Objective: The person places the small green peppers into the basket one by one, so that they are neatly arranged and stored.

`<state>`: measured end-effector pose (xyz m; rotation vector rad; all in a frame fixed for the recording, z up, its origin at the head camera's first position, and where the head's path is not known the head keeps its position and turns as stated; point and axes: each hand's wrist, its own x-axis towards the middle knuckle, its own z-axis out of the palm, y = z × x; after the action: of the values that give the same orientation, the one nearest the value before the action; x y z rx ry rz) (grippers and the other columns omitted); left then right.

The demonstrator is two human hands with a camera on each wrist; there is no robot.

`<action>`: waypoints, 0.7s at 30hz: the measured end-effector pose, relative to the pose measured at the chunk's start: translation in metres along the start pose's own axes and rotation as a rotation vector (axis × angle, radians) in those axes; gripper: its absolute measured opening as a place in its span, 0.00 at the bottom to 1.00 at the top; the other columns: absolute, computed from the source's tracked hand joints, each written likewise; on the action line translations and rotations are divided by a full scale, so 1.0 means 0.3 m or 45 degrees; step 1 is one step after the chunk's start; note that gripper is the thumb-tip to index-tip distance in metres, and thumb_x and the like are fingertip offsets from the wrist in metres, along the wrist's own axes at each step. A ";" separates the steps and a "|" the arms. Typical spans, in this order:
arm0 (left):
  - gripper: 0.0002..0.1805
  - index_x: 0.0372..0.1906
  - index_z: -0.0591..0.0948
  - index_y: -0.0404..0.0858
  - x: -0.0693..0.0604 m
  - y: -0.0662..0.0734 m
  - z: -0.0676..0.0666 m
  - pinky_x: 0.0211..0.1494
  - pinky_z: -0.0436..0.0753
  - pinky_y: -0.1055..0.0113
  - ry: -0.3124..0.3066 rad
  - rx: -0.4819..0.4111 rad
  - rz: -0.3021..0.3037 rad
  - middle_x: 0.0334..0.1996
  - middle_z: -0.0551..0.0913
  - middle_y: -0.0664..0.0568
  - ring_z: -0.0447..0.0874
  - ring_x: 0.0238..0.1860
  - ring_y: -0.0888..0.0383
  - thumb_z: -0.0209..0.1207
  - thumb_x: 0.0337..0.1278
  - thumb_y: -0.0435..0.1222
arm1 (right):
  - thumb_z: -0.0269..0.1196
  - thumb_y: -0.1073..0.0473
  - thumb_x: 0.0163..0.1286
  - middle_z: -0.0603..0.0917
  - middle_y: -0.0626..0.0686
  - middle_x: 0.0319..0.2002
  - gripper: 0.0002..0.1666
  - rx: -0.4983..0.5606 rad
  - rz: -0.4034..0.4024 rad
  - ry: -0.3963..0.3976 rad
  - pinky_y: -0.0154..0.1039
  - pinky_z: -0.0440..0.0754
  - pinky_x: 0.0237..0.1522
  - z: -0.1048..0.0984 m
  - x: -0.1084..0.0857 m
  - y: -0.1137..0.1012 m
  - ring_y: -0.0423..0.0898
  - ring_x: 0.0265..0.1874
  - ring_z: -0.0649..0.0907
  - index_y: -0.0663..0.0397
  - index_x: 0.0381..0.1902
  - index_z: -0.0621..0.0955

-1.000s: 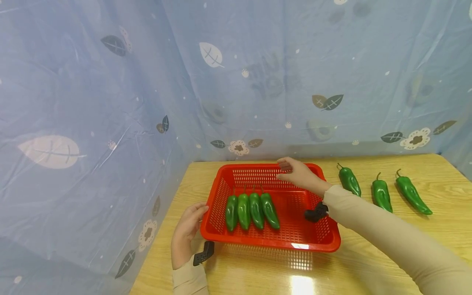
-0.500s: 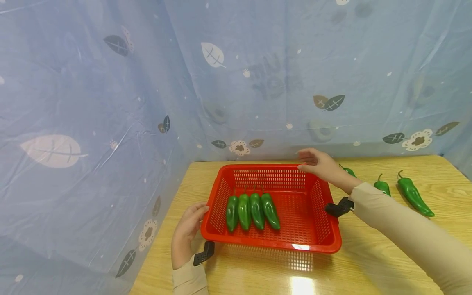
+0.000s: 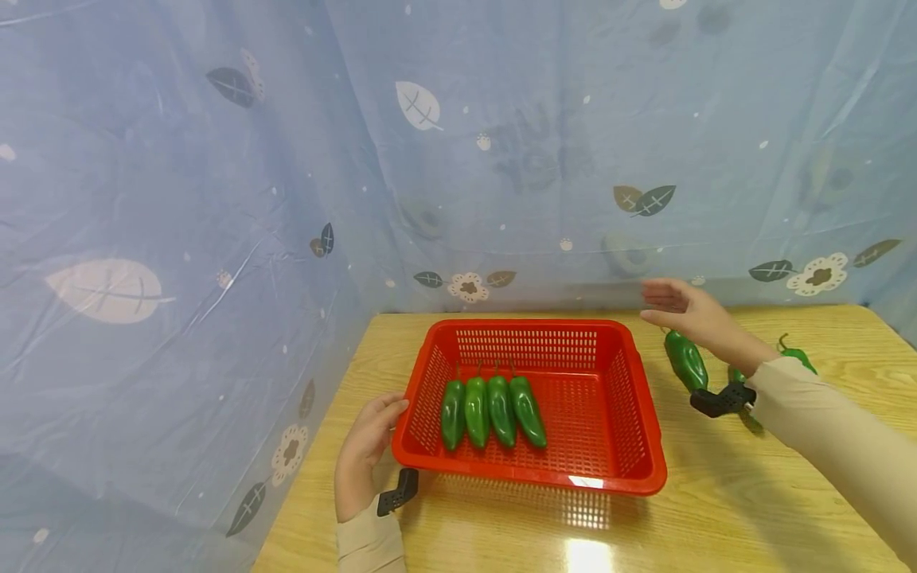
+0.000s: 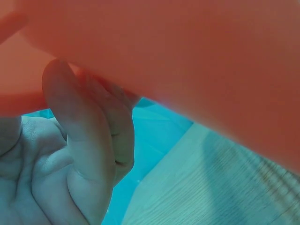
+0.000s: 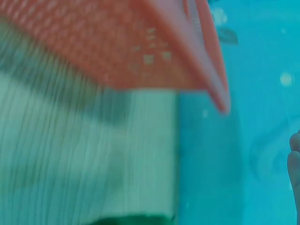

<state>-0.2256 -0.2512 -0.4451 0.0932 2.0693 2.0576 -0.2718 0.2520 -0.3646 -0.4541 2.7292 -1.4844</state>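
Observation:
Several green peppers (image 3: 476,411) lie side by side in the left half of a red basket (image 3: 528,477). At the basket's left side, my left hand (image 3: 361,442) grips the rim; in the left wrist view its fingers (image 4: 89,126) bend up against the red plastic (image 4: 187,61). My right hand (image 3: 698,318) is in the air right of the basket, fingers extended and holding nothing. Just below it a green pepper (image 3: 686,360) lies on the table. Two more peppers, one of them at the far right (image 3: 797,355), are partly hidden by my right arm.
The wooden table (image 3: 494,533) runs up to a blue patterned sheet (image 3: 530,199) at the back and left. In the right wrist view the basket's corner (image 5: 154,42) shows above the table (image 5: 140,154).
My right hand has moved from above the basket's back rim to the right, beyond the basket. The left hand has kept its hold on the rim, and the basket has hardly moved.

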 end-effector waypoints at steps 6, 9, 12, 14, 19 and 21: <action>0.21 0.57 0.65 0.17 0.002 -0.003 -0.002 0.39 0.84 0.66 -0.017 -0.001 0.016 0.32 0.84 0.53 0.85 0.34 0.60 0.46 0.68 0.31 | 0.56 0.48 0.70 0.66 0.56 0.65 0.39 -0.044 0.102 0.064 0.17 0.69 0.42 -0.074 -0.041 0.082 0.31 0.54 0.72 0.59 0.71 0.57; 0.21 0.57 0.65 0.16 0.000 -0.005 -0.004 0.39 0.84 0.66 -0.022 -0.001 0.026 0.32 0.84 0.54 0.85 0.34 0.60 0.45 0.68 0.30 | 0.56 0.49 0.71 0.68 0.51 0.61 0.39 -0.063 0.101 0.094 0.16 0.69 0.41 -0.106 -0.065 0.127 0.18 0.45 0.67 0.60 0.71 0.56; 0.21 0.56 0.65 0.15 -0.002 -0.004 -0.003 0.39 0.84 0.66 -0.016 0.001 0.030 0.32 0.84 0.54 0.85 0.35 0.60 0.45 0.68 0.30 | 0.55 0.49 0.71 0.67 0.52 0.61 0.40 -0.082 0.120 0.083 0.24 0.72 0.45 -0.137 -0.085 0.168 0.15 0.44 0.66 0.62 0.72 0.54; 0.21 0.56 0.65 0.16 -0.002 -0.003 -0.002 0.39 0.84 0.66 -0.012 0.000 0.030 0.32 0.84 0.54 0.85 0.35 0.60 0.46 0.68 0.30 | 0.54 0.48 0.72 0.65 0.57 0.62 0.41 -0.099 0.150 0.071 0.37 0.74 0.53 -0.156 -0.098 0.192 0.14 0.42 0.64 0.63 0.72 0.52; 0.21 0.57 0.65 0.16 0.000 0.000 0.000 0.39 0.84 0.66 -0.015 0.000 0.020 0.33 0.84 0.53 0.85 0.36 0.60 0.46 0.68 0.31 | 0.51 0.45 0.73 0.60 0.67 0.66 0.44 -0.152 0.233 0.045 0.64 0.67 0.53 -0.206 -0.134 0.252 0.15 0.42 0.61 0.63 0.73 0.49; 0.22 0.57 0.65 0.16 0.001 0.001 0.000 0.39 0.84 0.66 -0.018 -0.004 0.016 0.32 0.84 0.53 0.85 0.35 0.60 0.46 0.68 0.31 | 0.50 0.44 0.73 0.57 0.71 0.66 0.44 -0.175 0.251 0.035 0.64 0.67 0.52 -0.225 -0.149 0.276 0.27 0.49 0.68 0.65 0.73 0.47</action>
<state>-0.2260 -0.2513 -0.4448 0.1205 2.0628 2.0611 -0.2591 0.3611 -0.4013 -0.1596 2.8115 -1.2719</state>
